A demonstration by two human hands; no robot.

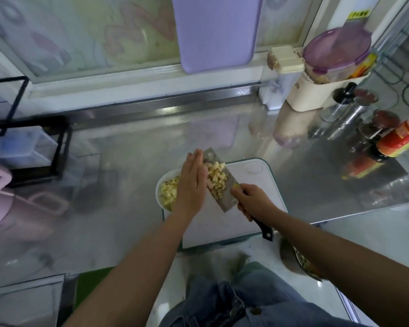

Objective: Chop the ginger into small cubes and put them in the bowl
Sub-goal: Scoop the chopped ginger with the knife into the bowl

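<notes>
A cleaver (pixel 223 199) with a black handle is held flat over the white cutting board (pixel 253 185), its blade carrying a pile of pale yellow ginger cubes (pixel 216 178). My right hand (pixel 253 201) grips the handle. My left hand (pixel 191 182) is flat, fingers straight, set against the left side of the pile on the blade. Just left of the board sits a white bowl (pixel 159 185) holding more ginger cubes (pixel 169 192); my left hand hides part of it.
The steel counter (pixel 128 149) carries a black wire rack (pixel 33 149) at left, bottles and jars (pixel 387 142) at right, and a cream container with a purple lid (pixel 328 67) at the back right. A purple board (pixel 217 31) leans on the wall.
</notes>
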